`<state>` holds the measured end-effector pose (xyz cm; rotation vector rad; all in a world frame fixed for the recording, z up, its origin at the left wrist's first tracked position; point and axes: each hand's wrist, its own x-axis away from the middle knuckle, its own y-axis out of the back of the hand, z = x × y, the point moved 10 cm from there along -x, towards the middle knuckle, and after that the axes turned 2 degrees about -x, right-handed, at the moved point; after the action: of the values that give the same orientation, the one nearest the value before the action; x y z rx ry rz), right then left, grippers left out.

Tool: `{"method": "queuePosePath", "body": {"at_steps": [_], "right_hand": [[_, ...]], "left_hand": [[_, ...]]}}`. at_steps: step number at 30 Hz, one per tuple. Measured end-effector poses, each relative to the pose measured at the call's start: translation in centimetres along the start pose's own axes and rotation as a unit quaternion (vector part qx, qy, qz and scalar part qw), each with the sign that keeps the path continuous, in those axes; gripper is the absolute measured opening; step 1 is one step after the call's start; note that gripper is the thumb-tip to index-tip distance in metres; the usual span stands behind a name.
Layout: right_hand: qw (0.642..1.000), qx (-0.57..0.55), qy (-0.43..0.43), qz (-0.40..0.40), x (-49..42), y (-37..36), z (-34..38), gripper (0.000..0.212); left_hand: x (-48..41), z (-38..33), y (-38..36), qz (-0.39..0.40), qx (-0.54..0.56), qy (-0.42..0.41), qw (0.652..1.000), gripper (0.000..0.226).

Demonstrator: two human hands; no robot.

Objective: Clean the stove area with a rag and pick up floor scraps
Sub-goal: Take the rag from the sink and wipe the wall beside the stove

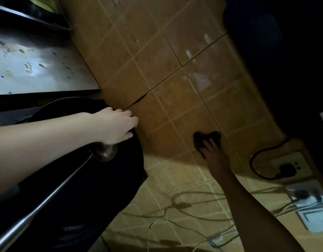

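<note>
A dark rag [202, 140] lies flat against the brown tiled wall [157, 51]. My right hand [214, 154] presses it there with straight, spread fingers. My left hand [119, 126] curls over the rim of a black pan [88, 179], just above the joint of its long metal handle [48, 202]; the thumb is hidden. At the upper left, the steel stove surface [39, 70] is speckled with several food scraps and grease spots.
A wall socket with a black plug and cord [287, 169] sits right of the rag. Thin cables [175, 206] and their shadows cross the lit tiles below. A large dark object [284, 51] fills the upper right. A tray edge [30, 17] borders the stove.
</note>
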<state>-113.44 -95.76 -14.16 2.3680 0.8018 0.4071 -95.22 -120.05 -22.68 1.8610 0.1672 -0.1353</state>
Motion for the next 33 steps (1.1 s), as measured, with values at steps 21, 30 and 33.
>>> {"method": "queuePosePath", "body": {"at_steps": [21, 30, 33], "right_hand": [[0.998, 0.008, 0.07, -0.004, -10.1, 3.8, 9.0, 0.06], [0.991, -0.05, 0.12, -0.022, -19.1, 9.8, 15.3, 0.048], [0.99, -0.059, 0.122, -0.044, -22.5, 13.1, 17.3, 0.046]], "left_hand": [[0.1, 9.4, -0.1, -0.008, -0.005, 0.054, 0.998, 0.035], [-0.5, 16.9, -0.3, 0.01, 0.011, 0.078, 0.997, 0.035], [-0.7, 19.4, -0.3, 0.016, 0.005, 0.085, 0.996, 0.037]]}}
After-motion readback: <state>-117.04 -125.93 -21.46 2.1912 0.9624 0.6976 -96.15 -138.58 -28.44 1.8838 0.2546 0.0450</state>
